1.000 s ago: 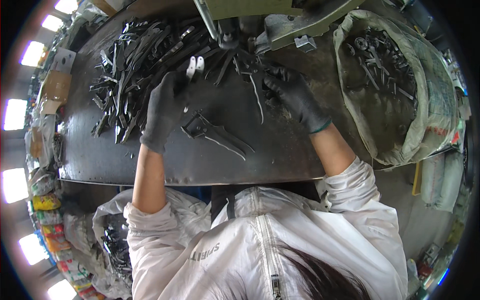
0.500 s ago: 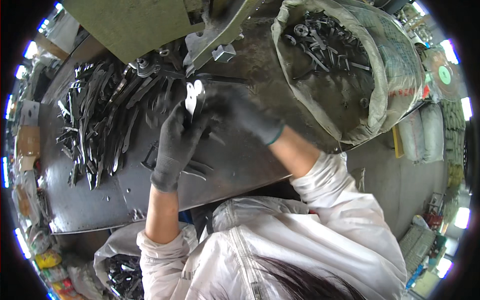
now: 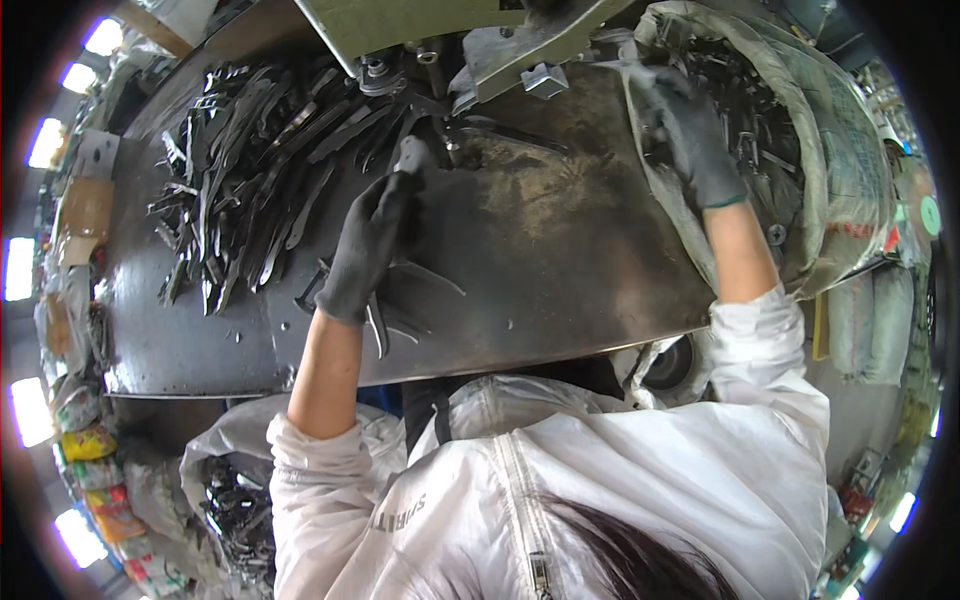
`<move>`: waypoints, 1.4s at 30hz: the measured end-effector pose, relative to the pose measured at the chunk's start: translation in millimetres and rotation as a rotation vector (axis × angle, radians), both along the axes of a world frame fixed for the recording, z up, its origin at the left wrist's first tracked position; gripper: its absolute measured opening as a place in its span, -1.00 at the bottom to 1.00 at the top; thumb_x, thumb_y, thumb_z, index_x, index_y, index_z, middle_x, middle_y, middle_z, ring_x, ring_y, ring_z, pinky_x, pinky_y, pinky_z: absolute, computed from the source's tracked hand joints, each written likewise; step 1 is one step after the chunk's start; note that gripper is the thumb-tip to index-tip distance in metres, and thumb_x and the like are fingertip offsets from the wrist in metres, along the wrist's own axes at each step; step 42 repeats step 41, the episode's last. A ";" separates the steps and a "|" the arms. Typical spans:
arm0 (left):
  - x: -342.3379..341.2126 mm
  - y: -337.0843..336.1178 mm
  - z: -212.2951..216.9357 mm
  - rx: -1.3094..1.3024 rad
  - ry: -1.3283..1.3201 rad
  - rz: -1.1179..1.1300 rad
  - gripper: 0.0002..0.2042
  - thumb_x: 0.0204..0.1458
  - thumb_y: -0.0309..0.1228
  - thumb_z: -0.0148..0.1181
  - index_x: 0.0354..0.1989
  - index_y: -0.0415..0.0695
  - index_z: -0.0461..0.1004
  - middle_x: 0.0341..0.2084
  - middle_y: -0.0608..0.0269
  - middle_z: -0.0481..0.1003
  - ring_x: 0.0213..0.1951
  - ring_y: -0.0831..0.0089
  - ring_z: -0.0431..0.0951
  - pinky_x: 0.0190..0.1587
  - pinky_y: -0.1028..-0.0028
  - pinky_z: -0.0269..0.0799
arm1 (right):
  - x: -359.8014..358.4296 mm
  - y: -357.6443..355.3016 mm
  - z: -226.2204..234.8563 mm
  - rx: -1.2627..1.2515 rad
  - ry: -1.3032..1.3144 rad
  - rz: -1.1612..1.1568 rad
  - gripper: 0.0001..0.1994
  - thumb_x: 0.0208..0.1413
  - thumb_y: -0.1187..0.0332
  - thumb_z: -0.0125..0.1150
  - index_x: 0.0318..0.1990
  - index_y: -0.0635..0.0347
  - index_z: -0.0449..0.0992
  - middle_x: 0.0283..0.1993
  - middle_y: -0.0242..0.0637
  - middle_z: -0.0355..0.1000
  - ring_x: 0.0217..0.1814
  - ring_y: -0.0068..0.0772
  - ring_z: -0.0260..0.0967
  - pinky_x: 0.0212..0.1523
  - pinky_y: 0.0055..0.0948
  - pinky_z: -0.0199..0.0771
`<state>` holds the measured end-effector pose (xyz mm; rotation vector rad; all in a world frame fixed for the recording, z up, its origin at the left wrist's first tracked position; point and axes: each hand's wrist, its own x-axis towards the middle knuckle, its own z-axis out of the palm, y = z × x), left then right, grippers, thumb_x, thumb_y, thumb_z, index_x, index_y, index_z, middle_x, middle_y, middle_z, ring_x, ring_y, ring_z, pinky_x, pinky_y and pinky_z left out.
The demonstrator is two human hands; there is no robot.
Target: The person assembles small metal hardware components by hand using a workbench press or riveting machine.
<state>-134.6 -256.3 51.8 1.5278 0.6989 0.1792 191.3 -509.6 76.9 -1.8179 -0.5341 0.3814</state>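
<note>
My left hand [image 3: 362, 250], in a grey glove, is closed around a flat metal part whose shiny rounded end [image 3: 410, 154] shows above the fingers. It is just in front of the machine's metal fixture [image 3: 545, 80]. Under that wrist lie a few loose curved metal parts [image 3: 378, 325] on the dark metal table [image 3: 560, 300]. My right hand [image 3: 695, 145], gloved too, reaches over the near rim of a pale woven sack [image 3: 812, 190] containing many metal pieces. Its fingers are blurred against the rim, and I cannot tell whether they hold anything.
A heap of long dark metal parts [image 3: 235, 180] covers the table's left side. The green machine body [image 3: 400, 22] overhangs the far edge. Below the table's near edge, another sack [image 3: 235, 500] contains dark metal pieces. White sacks [image 3: 868, 325] stand at the far right.
My right hand has moved right, from beside the left hand to the sack's mouth. My left hand still holds a metal part. The whole view has shifted.
</note>
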 end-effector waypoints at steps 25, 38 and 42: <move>45.1 37.5 -45.5 0.151 -0.024 -0.169 -0.67 0.36 -0.31 0.06 -0.05 -0.38 0.58 -0.34 -0.02 0.65 -0.27 0.28 0.66 -0.15 0.26 0.54 | -153.6 115.0 -38.9 0.114 0.423 0.302 -0.61 0.28 0.46 0.26 0.25 0.19 0.49 -0.19 -0.42 0.60 -0.29 -0.69 0.50 -0.34 -0.57 0.59; -34.4 133.9 -13.6 1.279 0.962 -0.057 -0.64 0.32 -0.04 0.02 -0.06 0.02 0.65 -0.13 0.01 0.69 -0.01 -0.02 0.70 0.00 0.05 0.61 | -171.5 107.1 -17.8 0.134 0.488 0.207 -0.64 0.35 0.50 0.16 0.27 0.15 0.45 -0.15 -0.38 0.57 -0.45 -0.70 0.42 -0.53 -0.64 0.48; -36.7 127.0 16.8 1.060 0.487 0.226 -0.33 0.26 0.39 -0.16 -0.08 0.05 0.65 -0.06 -0.09 0.66 0.03 -0.01 0.68 0.17 -0.04 0.49 | -165.6 98.6 -22.3 0.123 0.411 0.306 -0.63 0.34 0.43 0.23 0.28 0.14 0.44 -0.15 -0.40 0.54 -0.46 -0.66 0.50 -0.50 -0.62 0.54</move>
